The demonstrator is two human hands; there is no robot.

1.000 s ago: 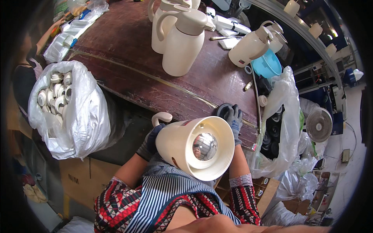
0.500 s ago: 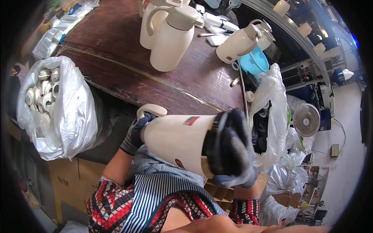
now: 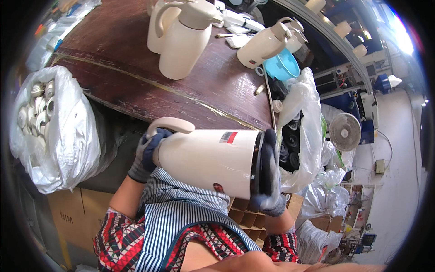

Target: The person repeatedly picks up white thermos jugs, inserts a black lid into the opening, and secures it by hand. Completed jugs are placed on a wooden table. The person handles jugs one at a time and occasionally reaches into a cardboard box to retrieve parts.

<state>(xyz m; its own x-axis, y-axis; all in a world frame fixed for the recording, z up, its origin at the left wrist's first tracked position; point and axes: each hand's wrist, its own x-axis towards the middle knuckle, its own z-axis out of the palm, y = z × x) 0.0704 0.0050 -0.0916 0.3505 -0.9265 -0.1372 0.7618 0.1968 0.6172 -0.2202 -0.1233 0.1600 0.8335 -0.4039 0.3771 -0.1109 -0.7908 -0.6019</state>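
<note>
A cream-white thermos jug [image 3: 201, 158] lies sideways in front of my apron, its curved handle [image 3: 171, 124] toward the table. My left hand [image 3: 152, 152], in a grey and dark blue glove, is closed round the narrow neck end by the handle. At the other end, my gloved right hand [image 3: 272, 174] grips the black base [image 3: 256, 164], which sits against the wide end of the body. A red and white label and a small dark red oval mark show on its side. The palm side of my right hand is hidden.
More thermos jugs [image 3: 186, 45] stand on the dark red table [image 3: 131, 97]. A light blue bowl [image 3: 282, 65] is at its right edge. Left is a bag [image 3: 77, 131] of white ring-shaped parts; right, a plastic bag [image 3: 306, 131] with black parts. A divided carton [image 3: 249, 220] lies below.
The black base is now up against the jug's body, covering the gold-coloured band that showed before. The jug has turned slightly in my hands. The whole view has shifted a little.
</note>
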